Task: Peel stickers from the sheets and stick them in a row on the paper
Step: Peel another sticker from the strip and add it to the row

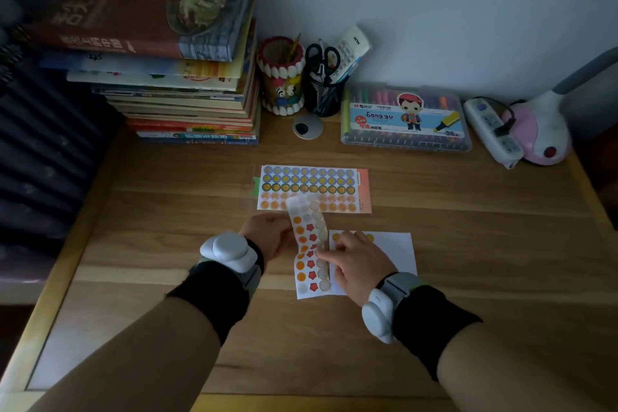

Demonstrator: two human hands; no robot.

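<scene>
Head view: the left hand (267, 234) grips the left edge of a curled sticker strip (306, 244), while the right hand (354, 264), fingers bent, pinches at its right edge. The strip's lower end touches the white paper (398, 251) beside it; a second sheet (314, 184) lies flat behind on the desk (468, 244).

"M&G" and "36" on marker case (405, 119)

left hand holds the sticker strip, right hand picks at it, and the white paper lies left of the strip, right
No: the head view shows the white paper right of the sticker strip, partly under the right hand. The rest holds: the left hand grips the strip.
</scene>
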